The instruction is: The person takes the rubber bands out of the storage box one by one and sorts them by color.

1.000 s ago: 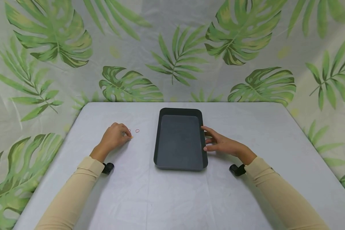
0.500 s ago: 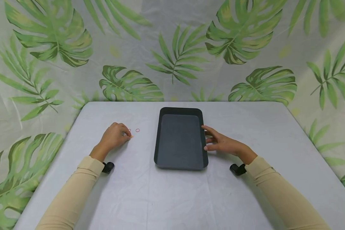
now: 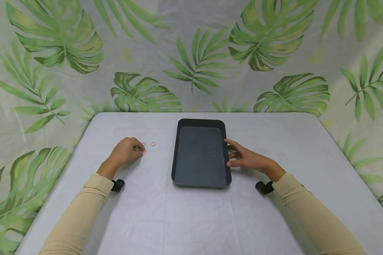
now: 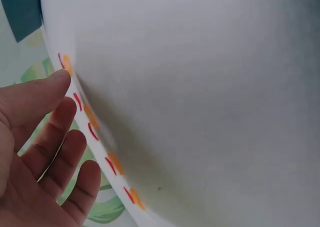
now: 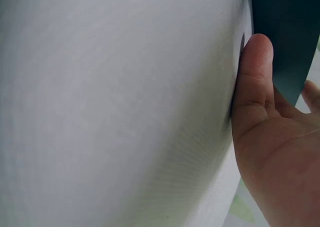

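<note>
My left hand (image 3: 127, 151) is low over the left of the table, fingers loosely bent. Its thumb and fingertips lie by a small orange rubber band (image 3: 145, 152) on the cloth. Two thin red rubber bands, one far ring (image 3: 153, 144) and one partly behind the fingers (image 3: 143, 143), lie flat beyond. In the left wrist view several red bands (image 4: 111, 166) and orange bands (image 4: 115, 163) lie in a line past the fingertips; the index finger is mostly hidden. My right hand (image 3: 250, 160) touches the right side of a dark grey baking tray (image 3: 199, 184) with extended fingers.
A white cloth (image 3: 191, 219) covers the table. Behind it hangs a leaf-patterned backdrop (image 3: 204, 99). A small black camera sits on each wrist, left camera (image 3: 118, 185) and right camera (image 3: 264, 187).
My left hand has drawn back slightly to the left, and the orange band at its fingertips now lies as a ring on the cloth. The right hand and tray hold still.
</note>
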Demonstrator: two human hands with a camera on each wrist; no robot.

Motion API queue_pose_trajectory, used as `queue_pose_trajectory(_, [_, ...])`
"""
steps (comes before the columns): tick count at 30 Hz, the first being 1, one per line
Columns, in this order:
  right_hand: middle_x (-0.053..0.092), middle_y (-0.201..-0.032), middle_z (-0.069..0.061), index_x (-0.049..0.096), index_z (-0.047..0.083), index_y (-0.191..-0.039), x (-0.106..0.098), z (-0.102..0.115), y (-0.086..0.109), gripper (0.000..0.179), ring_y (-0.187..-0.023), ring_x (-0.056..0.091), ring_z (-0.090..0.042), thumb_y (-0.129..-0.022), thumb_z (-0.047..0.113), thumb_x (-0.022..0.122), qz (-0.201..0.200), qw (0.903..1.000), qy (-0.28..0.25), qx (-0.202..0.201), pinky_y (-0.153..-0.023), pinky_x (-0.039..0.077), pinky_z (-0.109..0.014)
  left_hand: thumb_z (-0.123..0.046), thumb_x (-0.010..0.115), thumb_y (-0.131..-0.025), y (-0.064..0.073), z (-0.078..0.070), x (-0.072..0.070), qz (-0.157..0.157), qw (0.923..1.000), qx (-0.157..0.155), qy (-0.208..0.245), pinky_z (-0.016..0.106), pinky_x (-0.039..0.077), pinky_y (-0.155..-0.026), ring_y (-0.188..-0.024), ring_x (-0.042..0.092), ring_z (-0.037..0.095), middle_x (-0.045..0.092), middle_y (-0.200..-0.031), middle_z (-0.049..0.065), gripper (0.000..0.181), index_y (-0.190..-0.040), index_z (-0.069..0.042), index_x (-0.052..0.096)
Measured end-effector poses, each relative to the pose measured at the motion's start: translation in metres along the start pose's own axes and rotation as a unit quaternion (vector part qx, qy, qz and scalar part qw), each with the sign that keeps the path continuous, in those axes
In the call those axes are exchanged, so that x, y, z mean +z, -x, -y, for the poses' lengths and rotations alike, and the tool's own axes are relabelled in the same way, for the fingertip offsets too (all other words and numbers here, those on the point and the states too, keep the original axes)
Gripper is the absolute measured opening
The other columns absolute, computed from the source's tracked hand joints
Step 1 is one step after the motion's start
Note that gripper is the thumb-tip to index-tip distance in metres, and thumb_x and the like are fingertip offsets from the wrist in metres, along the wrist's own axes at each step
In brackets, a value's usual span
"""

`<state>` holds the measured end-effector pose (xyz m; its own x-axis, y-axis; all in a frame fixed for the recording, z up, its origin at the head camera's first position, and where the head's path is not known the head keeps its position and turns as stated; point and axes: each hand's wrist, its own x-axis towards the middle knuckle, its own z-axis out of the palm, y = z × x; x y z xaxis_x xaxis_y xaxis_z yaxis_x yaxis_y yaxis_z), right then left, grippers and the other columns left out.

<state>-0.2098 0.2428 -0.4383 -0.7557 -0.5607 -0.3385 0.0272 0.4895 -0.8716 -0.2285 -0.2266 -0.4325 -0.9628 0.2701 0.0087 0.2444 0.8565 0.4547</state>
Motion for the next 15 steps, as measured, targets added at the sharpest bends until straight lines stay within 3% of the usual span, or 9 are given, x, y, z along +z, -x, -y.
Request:
queue_pose_trajectory(7, [0.011, -0.166, -0.015, 0.003, 0.032, -0.160, -0.001, 0.001, 0.002, 0.095, -0.143, 0.037, -0.039, -0.093, 0.028, 0.070, -0.001, 1.0000, 0.000, 0.005, -0.088, 0.046, -0.037, -0.014, 0.065, -0.093, 0.008, -0.010, -0.009, -0.027, 0.9993, 0.007, 0.025, 0.050, 0.050, -0.090, -0.104, 0.063, 0.035, 0.072, -0.110, 0.016, 0.018, -0.103, -0.005, 0.076])
queue_pose_trajectory(15, [0.013, -0.165, -0.017, 0.004, 0.031, -0.160, -0.004, 0.001, 0.003, 0.095, -0.140, 0.040, -0.038, -0.093, 0.029, 0.070, -0.001, 0.9999, 0.010, 0.006, -0.084, 0.047, -0.037, -0.016, 0.066, -0.094, 0.026, -0.043, -0.002, -0.016, 0.9948, 0.078, 0.064, 0.044, 0.051, -0.085, -0.097, 0.065, 0.028, 0.074, -0.101, 0.008, 0.013, -0.098, -0.009, 0.076])
